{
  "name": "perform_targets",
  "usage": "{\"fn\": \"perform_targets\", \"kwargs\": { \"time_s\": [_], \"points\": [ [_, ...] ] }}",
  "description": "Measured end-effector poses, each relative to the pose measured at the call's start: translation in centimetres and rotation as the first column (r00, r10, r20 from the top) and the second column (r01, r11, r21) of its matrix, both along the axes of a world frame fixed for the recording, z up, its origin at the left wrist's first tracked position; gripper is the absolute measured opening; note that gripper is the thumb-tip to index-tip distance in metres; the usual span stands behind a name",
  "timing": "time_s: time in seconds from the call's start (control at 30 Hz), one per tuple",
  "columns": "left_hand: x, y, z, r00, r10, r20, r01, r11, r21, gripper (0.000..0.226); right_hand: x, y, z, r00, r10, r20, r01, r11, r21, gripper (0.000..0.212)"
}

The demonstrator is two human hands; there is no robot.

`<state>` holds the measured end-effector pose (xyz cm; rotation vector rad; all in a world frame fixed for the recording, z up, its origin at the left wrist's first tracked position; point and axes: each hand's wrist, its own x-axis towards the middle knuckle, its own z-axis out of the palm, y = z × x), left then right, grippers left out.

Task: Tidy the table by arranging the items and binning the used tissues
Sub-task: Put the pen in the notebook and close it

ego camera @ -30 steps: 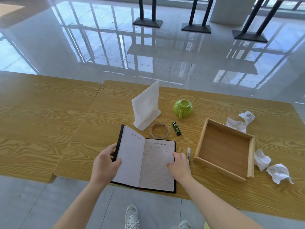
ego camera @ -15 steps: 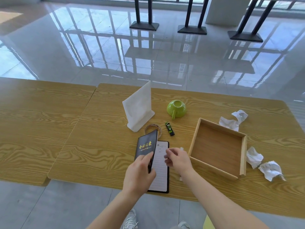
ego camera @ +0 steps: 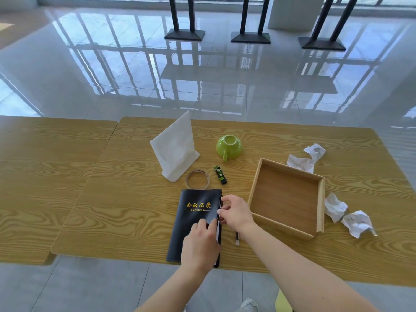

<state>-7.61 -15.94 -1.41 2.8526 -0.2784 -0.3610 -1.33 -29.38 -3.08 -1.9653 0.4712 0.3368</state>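
Notebook [ego camera: 195, 221] now shut, cover up, lying just left of the tray [ego camera: 320, 206]; was half-open 0.5 s ago. Pen [ego camera: 237, 238] mostly hidden under right wrist. Left hand [ego camera: 200, 242] flat on cover, fingers loose. Right hand [ego camera: 236, 212] pinches notebook's right edge. Tissues [ego camera: 347, 218] right of tray.

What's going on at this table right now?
A person is tidying up. Their left hand presses flat on a closed black notebook near the table's front edge, while the right hand pinches its right edge. Beside it sits an empty wooden tray. Crumpled tissues lie unbinned around the tray. A tape ring, a small green-and-black tube, an upturned green cup and a white napkin stand sit untouched.
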Motion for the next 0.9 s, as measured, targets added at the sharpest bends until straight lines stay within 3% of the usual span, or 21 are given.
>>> {"fn": "perform_targets", "kwargs": {
  "time_s": [0.2, 0.37, 0.6, 0.73, 0.9],
  "points": [
    [-0.2, -1.2, -1.7, 1.0, -0.027, 0.006, 0.027, 0.998, 0.055, 0.037, -0.3, -0.1, -0.9, 0.996, 0.08, -0.03, -0.084, 0.987, -0.14, 0.031],
    [-0.5, -0.5, -3.0, 0.991, -0.13, 0.039, 0.125, 0.988, 0.093, 0.054, -1.5, -0.9, -1.0, 0.993, 0.12, -0.001, -0.118, 0.976, -0.182, 0.021],
    [-0.1, 3.7, -3.7, 0.981, -0.068, 0.179, 0.076, 0.996, -0.041, 0.048, -4.7, -3.3, -1.9, 0.996, 0.078, 0.052, -0.046, 0.891, -0.451, 0.02],
    [0.0, 5.2, -4.5, 0.995, -0.096, 0.037, 0.094, 0.994, 0.064, 0.066, -5.1, -3.1, -2.2, 0.998, 0.059, -0.004, -0.053, 0.864, -0.501, 0.025],
    [-0.6, 4.3, -5.4, 0.995, -0.094, -0.013, 0.095, 0.981, 0.167, 0.075, -5.0, -2.2, -2.6, 0.995, 0.063, -0.077, -0.094, 0.844, -0.528, 0.019]
  ]
}}
